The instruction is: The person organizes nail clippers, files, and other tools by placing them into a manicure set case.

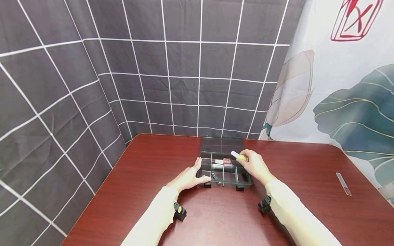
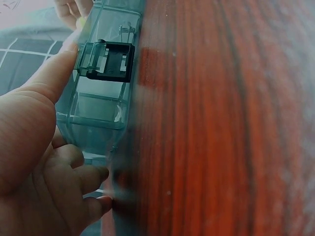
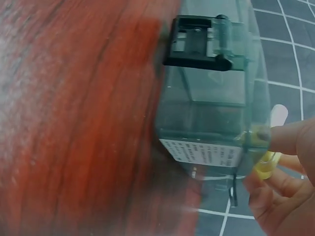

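A clear dark-tinted plastic compartment box (image 1: 229, 182) stands on the table with its lid raised behind it. At the box's left front corner, my left hand (image 1: 188, 177) holds on, thumb along the front rim by a black latch (image 2: 110, 61) and fingers by the left end. Between thumb and fingers my right hand (image 1: 256, 165) pinches a small yellow bottle with a white cap (image 1: 236, 155), above the right rear of the box. Inside lie small tubes or bottles (image 1: 227, 161), one brownish-pink, and a small metal item (image 1: 215, 177); their kinds are unclear.
On the reddish-brown wooden table (image 1: 154, 157), a flat, narrow, clear-and-white item (image 1: 343, 183) lies at the far right. Dark grid-patterned cloth (image 1: 184, 89) rises behind and left; a leaf-print curtain (image 1: 326, 102) hangs at the right. A printed label (image 3: 201, 152) is on the box's right end.
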The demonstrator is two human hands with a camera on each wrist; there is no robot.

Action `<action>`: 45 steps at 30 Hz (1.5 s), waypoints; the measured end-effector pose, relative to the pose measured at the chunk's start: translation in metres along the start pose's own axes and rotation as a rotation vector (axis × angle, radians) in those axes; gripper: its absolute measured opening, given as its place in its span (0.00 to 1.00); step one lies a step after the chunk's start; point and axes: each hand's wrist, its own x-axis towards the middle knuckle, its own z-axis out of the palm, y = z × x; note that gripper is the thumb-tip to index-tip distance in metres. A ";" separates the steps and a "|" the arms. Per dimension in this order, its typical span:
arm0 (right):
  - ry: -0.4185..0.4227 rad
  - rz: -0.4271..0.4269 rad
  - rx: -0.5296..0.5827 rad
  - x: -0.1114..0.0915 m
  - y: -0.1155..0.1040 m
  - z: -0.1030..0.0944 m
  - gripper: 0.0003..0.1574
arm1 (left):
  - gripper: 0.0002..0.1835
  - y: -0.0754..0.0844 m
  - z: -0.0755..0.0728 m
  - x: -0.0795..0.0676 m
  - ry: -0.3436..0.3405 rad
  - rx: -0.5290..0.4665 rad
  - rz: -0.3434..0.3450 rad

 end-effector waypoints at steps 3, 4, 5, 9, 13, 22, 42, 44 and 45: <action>-0.016 0.010 -0.020 0.000 0.001 0.003 0.10 | 0.55 0.000 0.000 0.000 0.000 -0.003 0.001; -0.021 0.018 -0.025 0.000 0.001 0.005 0.10 | 0.55 0.000 0.000 0.000 0.000 -0.004 0.002; -0.025 0.028 -0.033 0.000 0.000 0.006 0.10 | 0.55 0.000 0.000 0.000 0.001 -0.007 0.002; -0.039 0.082 -0.078 0.001 0.000 0.009 0.11 | 0.55 0.001 -0.001 0.000 0.004 -0.012 0.003; -0.066 0.140 -0.131 0.003 -0.001 0.010 0.11 | 0.55 0.001 -0.001 0.000 0.001 -0.005 -0.004; -0.232 0.233 -0.188 0.013 -0.001 0.003 0.07 | 0.55 -0.002 0.000 0.003 0.010 -0.012 0.006; -0.126 0.110 0.001 0.000 0.007 -0.005 0.19 | 0.54 -0.003 0.001 0.003 0.003 -0.009 0.013; -0.103 0.097 0.026 -0.002 0.007 -0.008 0.19 | 0.54 -0.003 0.001 0.003 0.004 -0.010 0.016; -0.091 0.095 0.033 -0.003 0.008 -0.009 0.19 | 0.54 -0.003 0.001 0.002 0.005 -0.012 0.016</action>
